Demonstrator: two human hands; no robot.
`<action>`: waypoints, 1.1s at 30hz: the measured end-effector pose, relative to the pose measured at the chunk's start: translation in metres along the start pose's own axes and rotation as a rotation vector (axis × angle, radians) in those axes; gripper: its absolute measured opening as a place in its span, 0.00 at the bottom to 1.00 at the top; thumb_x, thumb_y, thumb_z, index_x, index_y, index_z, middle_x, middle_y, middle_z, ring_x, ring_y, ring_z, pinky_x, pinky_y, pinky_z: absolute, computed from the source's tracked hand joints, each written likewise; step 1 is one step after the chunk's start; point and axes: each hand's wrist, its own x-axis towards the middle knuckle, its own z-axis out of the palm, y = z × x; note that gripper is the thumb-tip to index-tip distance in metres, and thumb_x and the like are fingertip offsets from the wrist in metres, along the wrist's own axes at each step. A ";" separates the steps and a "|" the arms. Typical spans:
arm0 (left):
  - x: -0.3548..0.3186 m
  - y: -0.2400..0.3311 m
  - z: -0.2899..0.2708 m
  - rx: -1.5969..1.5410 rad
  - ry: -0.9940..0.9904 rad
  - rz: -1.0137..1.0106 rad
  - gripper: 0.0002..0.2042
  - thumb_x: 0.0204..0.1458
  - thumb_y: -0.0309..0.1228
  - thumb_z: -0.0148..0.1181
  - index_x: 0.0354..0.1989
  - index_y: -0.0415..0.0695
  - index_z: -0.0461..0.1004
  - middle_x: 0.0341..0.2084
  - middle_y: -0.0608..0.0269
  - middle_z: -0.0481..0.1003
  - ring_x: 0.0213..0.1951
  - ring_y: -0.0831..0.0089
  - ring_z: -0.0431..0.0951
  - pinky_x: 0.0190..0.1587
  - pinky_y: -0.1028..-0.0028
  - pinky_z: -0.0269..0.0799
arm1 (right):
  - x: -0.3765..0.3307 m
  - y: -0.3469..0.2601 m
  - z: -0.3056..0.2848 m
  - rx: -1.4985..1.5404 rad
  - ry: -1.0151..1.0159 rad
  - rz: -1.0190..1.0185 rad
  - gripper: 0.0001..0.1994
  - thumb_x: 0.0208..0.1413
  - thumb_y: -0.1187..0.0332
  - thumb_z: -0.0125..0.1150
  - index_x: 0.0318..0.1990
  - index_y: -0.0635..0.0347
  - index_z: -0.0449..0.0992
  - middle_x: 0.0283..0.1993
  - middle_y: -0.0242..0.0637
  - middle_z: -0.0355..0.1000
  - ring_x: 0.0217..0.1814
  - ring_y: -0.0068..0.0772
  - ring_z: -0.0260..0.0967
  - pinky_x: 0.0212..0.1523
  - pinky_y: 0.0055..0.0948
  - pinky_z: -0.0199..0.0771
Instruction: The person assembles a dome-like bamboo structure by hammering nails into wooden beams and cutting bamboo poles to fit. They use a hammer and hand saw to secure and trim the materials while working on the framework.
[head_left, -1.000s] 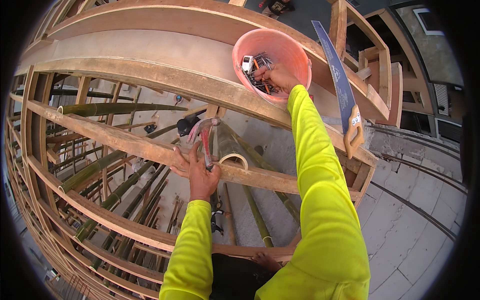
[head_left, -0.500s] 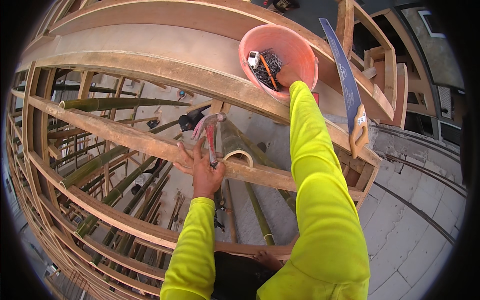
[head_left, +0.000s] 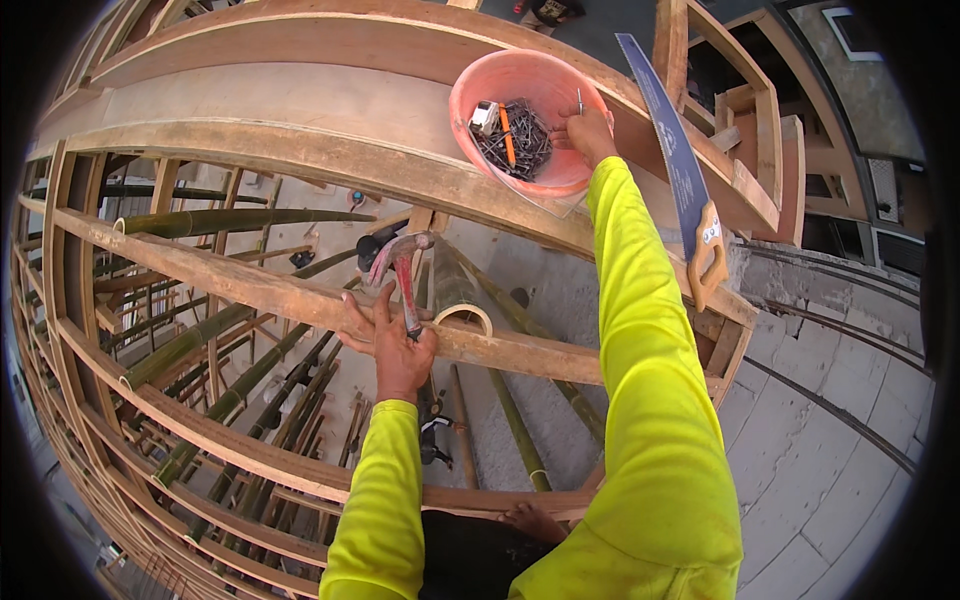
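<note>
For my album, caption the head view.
Left hand gripping a claw hammer at a wooden beam; right hand holding a nail at a pink bucket.

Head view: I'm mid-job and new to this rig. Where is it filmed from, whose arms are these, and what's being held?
There is no machine: these are someone's own arms in yellow-green sleeves. A fisheye camera on their head looks down, so straight edges bend; picture left is their left.

The left grip, a bare hand, is at a wooden beam, holding a claw hammer. The right grip, also bare, pinches what looks like a nail at the pinkish bucket.

Inside the bucket lie loose nails, an orange item and a white item. A handsaw lies across the timber frame.
</note>
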 end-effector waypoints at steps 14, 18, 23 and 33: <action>0.000 0.000 -0.004 -0.039 0.014 -0.018 0.12 0.40 0.36 0.59 0.33 0.50 0.83 0.69 0.59 0.58 0.74 0.40 0.26 0.60 0.30 0.04 | -0.019 -0.010 0.041 0.481 -0.094 0.076 0.20 0.61 0.79 0.44 0.61 0.71 0.65 0.45 0.53 0.76 0.36 0.39 0.79 0.39 0.30 0.83; 0.002 0.007 -0.005 -0.037 0.001 -0.033 0.12 0.39 0.35 0.60 0.33 0.52 0.83 0.68 0.60 0.58 0.75 0.40 0.27 0.60 0.30 0.05 | -0.020 -0.015 0.034 0.596 0.085 -0.177 0.17 0.62 0.77 0.45 0.56 0.70 0.70 0.43 0.48 0.78 0.33 0.30 0.77 0.34 0.25 0.78; 0.002 0.003 -0.003 -0.028 0.017 -0.012 0.12 0.39 0.35 0.60 0.33 0.51 0.83 0.69 0.60 0.58 0.75 0.42 0.27 0.60 0.30 0.05 | -0.020 0.003 0.027 0.310 0.485 -0.270 0.13 0.61 0.72 0.50 0.44 0.69 0.79 0.40 0.41 0.77 0.31 0.25 0.72 0.31 0.24 0.71; 0.000 0.005 -0.004 -0.046 0.013 -0.031 0.15 0.40 0.36 0.58 0.38 0.46 0.81 0.69 0.61 0.58 0.75 0.42 0.26 0.61 0.28 0.08 | -0.177 -0.027 0.021 0.795 0.175 -0.203 0.13 0.68 0.63 0.47 0.49 0.62 0.71 0.26 0.26 0.62 0.19 0.14 0.54 0.16 0.17 0.53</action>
